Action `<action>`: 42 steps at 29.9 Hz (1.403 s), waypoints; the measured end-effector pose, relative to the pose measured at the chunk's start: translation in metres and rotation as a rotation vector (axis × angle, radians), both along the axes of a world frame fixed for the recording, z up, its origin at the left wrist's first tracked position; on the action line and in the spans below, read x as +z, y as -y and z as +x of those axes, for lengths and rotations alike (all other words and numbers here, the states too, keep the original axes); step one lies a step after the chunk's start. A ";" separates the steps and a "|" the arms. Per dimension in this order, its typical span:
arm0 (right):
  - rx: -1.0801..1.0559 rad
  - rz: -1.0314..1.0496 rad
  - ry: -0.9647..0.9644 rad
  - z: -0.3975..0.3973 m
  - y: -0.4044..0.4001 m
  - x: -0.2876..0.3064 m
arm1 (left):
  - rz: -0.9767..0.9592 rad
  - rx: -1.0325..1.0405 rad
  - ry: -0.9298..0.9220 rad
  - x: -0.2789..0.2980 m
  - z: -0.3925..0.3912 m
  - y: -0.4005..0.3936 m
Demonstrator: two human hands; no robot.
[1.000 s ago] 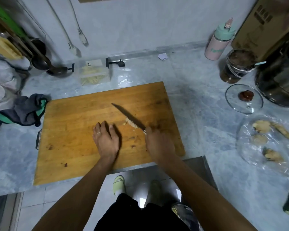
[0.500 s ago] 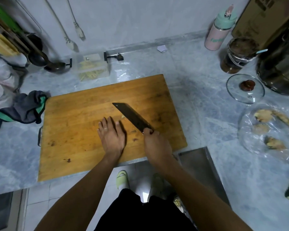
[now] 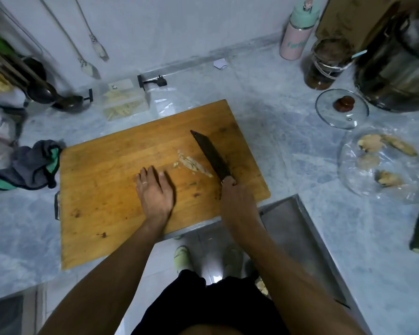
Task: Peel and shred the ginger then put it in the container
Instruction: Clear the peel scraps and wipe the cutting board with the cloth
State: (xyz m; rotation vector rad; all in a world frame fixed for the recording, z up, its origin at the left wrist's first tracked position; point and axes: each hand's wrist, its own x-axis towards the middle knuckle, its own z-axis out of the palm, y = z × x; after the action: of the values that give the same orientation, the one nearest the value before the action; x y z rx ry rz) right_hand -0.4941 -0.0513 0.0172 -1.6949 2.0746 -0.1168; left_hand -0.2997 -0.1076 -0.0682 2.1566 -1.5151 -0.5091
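board: wooden cutting board (image 3: 121, 189) lies on the grey marble counter (image 3: 288, 151), its near edge hanging past the counter front.
ginger: a small pale pile of cut ginger (image 3: 192, 164) sits on the board, just left of the blade.
right hand: right hand (image 3: 236, 198) is wrapped tight round the handle of a dark cleaver (image 3: 212, 154); the blade points away and to the left.
left hand: left hand (image 3: 154, 191) lies flat on the board, fingers together, holding nothing, near the pile but apart from it.
container: clear plastic container (image 3: 125, 102) with pale shreds inside stands behind the board near the wall.
spare ginger: unpeeled ginger pieces (image 3: 382, 153) rest on a clear plastic bag (image 3: 363, 180) at the right.
other: glass lid (image 3: 341, 108), grey-green cloth (image 3: 32, 165).
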 end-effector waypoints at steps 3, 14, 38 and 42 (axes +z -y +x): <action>0.076 -0.009 0.010 0.027 -0.006 0.000 | 0.008 -0.031 0.013 -0.001 -0.004 -0.006; -0.394 -0.099 0.456 -0.056 0.000 0.000 | -0.003 -0.081 0.022 0.007 0.012 0.040; -0.377 0.126 0.891 -0.041 0.016 -0.054 | -0.019 -0.171 0.004 -0.002 -0.061 0.050; -0.387 0.130 0.990 -0.025 0.022 -0.054 | -0.027 -0.136 -0.048 -0.003 -0.072 0.051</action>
State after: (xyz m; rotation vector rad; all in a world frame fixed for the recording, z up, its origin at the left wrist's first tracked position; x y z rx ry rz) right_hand -0.5189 -0.0738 -0.0369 -0.8316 1.5335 -0.7524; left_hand -0.3714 -0.1586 -0.0711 2.0161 -1.6397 -0.5789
